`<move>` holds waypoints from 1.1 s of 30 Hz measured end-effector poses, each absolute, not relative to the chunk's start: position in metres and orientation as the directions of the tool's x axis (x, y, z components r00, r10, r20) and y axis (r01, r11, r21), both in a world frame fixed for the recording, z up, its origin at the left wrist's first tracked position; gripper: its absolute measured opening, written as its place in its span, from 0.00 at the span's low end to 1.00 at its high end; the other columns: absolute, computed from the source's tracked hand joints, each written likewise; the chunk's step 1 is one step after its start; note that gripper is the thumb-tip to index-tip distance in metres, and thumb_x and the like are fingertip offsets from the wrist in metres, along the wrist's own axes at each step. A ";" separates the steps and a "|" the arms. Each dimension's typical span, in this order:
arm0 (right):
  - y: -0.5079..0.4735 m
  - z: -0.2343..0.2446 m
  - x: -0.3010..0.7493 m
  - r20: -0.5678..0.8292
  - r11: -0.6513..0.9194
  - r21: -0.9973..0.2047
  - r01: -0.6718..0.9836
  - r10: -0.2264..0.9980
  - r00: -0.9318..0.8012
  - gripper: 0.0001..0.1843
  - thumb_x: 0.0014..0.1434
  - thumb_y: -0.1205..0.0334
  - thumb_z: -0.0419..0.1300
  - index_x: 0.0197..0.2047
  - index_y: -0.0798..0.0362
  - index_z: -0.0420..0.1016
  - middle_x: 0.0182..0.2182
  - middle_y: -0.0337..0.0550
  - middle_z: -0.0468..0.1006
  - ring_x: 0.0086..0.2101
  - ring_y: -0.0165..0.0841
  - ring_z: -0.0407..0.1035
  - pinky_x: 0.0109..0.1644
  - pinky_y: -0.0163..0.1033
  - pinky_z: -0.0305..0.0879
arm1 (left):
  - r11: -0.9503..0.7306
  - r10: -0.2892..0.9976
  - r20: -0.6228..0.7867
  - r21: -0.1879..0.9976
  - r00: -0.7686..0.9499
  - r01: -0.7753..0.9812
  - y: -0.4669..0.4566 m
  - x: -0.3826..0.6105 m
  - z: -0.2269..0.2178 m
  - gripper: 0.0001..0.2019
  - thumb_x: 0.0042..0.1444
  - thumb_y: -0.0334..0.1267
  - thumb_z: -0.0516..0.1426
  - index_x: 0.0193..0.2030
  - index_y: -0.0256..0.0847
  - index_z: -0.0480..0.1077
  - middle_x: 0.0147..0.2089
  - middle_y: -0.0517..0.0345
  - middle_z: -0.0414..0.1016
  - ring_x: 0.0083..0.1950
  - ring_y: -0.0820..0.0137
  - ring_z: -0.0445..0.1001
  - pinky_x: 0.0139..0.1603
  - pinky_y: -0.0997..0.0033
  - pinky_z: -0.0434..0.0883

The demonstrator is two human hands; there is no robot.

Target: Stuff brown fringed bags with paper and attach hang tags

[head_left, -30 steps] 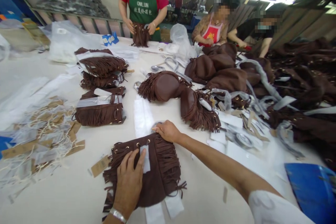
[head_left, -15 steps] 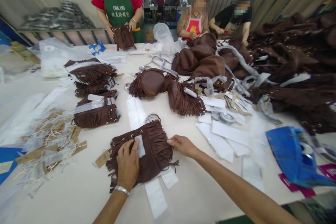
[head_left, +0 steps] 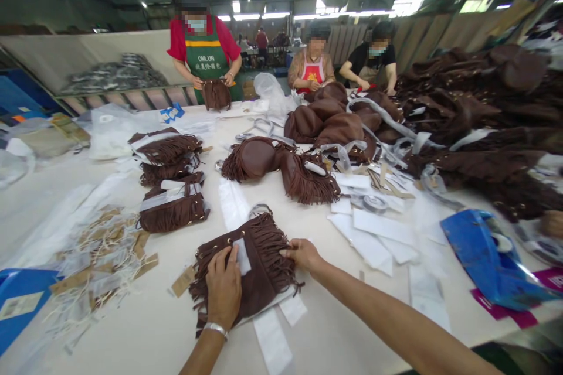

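Note:
A dark brown fringed bag (head_left: 260, 288) with metal eyelets lies on the table in front of me. My left hand (head_left: 224, 284) rests on it, fingers stretched out over its front beside a small white sheet (head_left: 241, 258). At the bag's right edge, my right hand (head_left: 302, 254) pinches the strands of the fringe (head_left: 275, 240) between thumb and fingers. A cardboard tag (head_left: 183, 282) pokes out on the bag's left. White paper strips (head_left: 271, 340) stick out from under its lower edge.
Stacked fringed bags (head_left: 173, 211) stand left, beyond a heap of tags (head_left: 105, 258). More brown bags (head_left: 338, 129) pile up at the back and right. White sheets (head_left: 387, 228) and a blue tape dispenser (head_left: 488, 258) lie right. Several co-workers stand across the table, one holding a bag (head_left: 216, 95).
The view has tilted up and shifted, so the scene sits lower in the picture. My hands keep nearly the same places on the bag, the right one still at its fringe.

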State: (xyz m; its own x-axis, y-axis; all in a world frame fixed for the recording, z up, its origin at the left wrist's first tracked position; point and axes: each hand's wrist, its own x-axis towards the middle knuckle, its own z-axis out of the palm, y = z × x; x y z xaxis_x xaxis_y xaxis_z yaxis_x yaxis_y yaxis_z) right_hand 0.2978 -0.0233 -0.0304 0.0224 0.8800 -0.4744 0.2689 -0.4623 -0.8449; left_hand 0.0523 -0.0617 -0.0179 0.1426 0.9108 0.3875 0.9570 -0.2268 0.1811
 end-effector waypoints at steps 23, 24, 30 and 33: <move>0.026 0.001 0.281 -0.150 0.110 -0.371 0.922 0.973 -0.176 0.15 0.61 0.54 0.50 0.44 0.53 0.72 0.38 0.53 0.78 0.41 0.47 0.72 0.45 0.48 0.65 | -0.038 0.971 0.236 0.251 -0.023 0.967 -0.071 0.051 -0.001 0.28 0.60 0.31 0.48 0.69 0.45 0.55 0.69 0.47 0.56 0.73 0.45 0.38 0.64 0.30 0.51; 0.026 0.008 0.274 -0.025 0.203 -0.302 0.931 0.975 -0.220 0.16 0.63 0.57 0.49 0.49 0.54 0.70 0.42 0.54 0.77 0.44 0.47 0.71 0.47 0.49 0.64 | -0.038 0.971 0.236 0.252 -0.024 0.967 -0.070 0.051 -0.002 0.29 0.60 0.30 0.48 0.69 0.45 0.55 0.69 0.47 0.55 0.73 0.44 0.37 0.63 0.29 0.51; 0.021 -0.002 0.224 0.314 0.611 -0.106 0.785 0.770 -0.556 0.17 0.67 0.64 0.45 0.56 0.54 0.66 0.56 0.55 0.69 0.55 0.43 0.63 0.57 0.49 0.63 | -0.005 0.972 0.226 0.264 -0.057 0.964 -0.067 0.050 -0.008 0.28 0.61 0.30 0.47 0.69 0.46 0.55 0.70 0.50 0.54 0.73 0.44 0.34 0.64 0.31 0.51; 0.020 -0.028 0.223 0.336 0.604 -0.110 0.789 0.770 -0.543 0.19 0.67 0.66 0.46 0.58 0.55 0.64 0.58 0.55 0.67 0.57 0.44 0.62 0.57 0.52 0.63 | 0.010 0.975 0.211 0.268 -0.069 0.963 -0.065 0.051 -0.011 0.28 0.62 0.30 0.46 0.69 0.46 0.55 0.70 0.51 0.54 0.73 0.45 0.34 0.65 0.32 0.52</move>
